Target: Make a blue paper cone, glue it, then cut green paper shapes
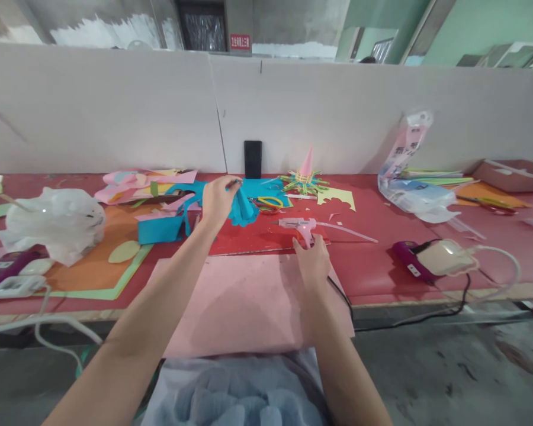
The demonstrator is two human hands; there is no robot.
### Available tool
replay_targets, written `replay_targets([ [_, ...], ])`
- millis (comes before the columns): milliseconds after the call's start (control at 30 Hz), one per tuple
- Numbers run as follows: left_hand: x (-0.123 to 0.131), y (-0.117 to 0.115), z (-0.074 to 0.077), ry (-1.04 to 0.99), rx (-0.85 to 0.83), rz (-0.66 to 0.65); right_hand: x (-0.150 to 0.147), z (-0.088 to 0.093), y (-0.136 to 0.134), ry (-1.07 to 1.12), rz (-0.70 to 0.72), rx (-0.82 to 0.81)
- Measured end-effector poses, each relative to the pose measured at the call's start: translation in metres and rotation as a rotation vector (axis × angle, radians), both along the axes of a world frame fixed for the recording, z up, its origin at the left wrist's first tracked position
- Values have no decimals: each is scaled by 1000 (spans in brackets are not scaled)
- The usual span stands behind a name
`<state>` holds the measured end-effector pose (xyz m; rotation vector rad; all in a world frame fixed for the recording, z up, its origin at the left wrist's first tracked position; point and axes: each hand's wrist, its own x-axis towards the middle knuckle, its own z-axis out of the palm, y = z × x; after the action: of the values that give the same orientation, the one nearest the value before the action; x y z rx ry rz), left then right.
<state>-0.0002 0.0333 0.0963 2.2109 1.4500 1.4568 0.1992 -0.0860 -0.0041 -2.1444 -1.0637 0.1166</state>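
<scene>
My left hand (218, 200) pinches the top of a gathered blue paper piece (243, 208) with a scalloped lower edge, which hangs over a red board (270, 239). My right hand (313, 261) is closed around the handle of a pink hot glue gun (298, 223). Its nozzle points left, toward the blue piece, and a clear glue stick (349, 232) sticks out of its back. Just beyond lie yellow-handled scissors (270, 204) on blue paper. A pink paper cone (308, 163) with a green and yellow fringe stands behind the glue gun.
Paper scraps (146, 183) and a blue strip (160, 229) lie at left, near a white plastic bag (55, 222). Power strips (413, 263) with cords sit on both sides. A black phone (253, 158) leans on the partition (115, 112). Pink sheet (249, 307) overhangs the table's front edge.
</scene>
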Motion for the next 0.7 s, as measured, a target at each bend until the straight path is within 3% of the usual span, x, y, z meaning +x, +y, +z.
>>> replay_targets([
  [133, 1, -3, 5, -64, 26, 48, 1, -3, 1, -15, 52, -7],
  [267, 4, -4, 9, -102, 42, 87, -5, -6, 5, -64, 207, 56],
  [433, 5, -6, 11, -131, 41, 68, -19, -3, 13, -90, 285, 41],
  [700, 2, -10, 11, -60, -20, -73, -4, 2, 13, 53, -16, 28],
])
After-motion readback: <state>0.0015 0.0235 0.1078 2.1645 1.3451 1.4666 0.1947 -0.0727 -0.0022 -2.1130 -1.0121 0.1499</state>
